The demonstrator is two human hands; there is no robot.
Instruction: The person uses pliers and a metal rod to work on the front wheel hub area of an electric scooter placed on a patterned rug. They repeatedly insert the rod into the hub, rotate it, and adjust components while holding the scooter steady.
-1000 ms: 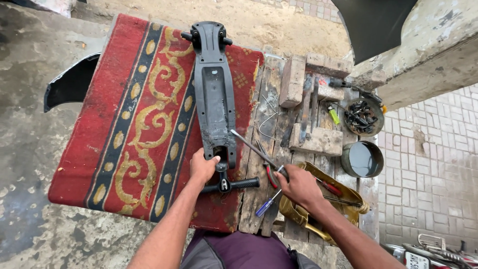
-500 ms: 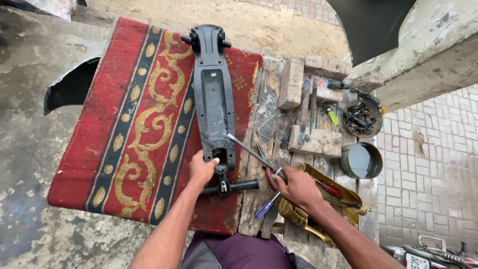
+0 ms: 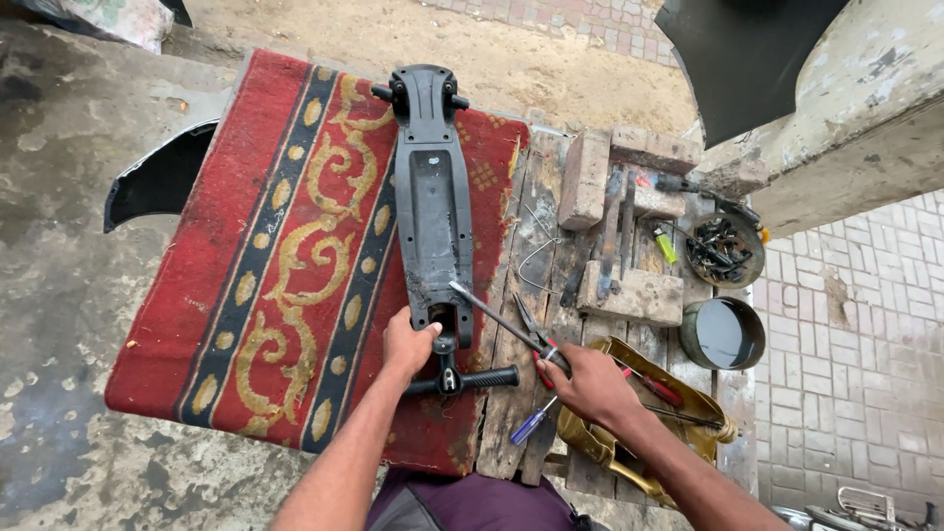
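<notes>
Lying upside down along a red patterned rug (image 3: 265, 275), a black scooter deck (image 3: 433, 197) is steadied at its near end by the left hand (image 3: 408, 344), whose grip is closed around the deck's edge just above a black crossbar (image 3: 462, 381). A long screwdriver (image 3: 497, 317) is held in the closed grip of the right hand (image 3: 590, 383), its tip set against the deck's near end. Red-handled pliers (image 3: 536, 344) and a blue-handled screwdriver (image 3: 531, 425) are seen on the wooden worktop (image 3: 536, 226), with bricks (image 3: 629, 290) and a dark tin (image 3: 723, 334) beyond.
</notes>
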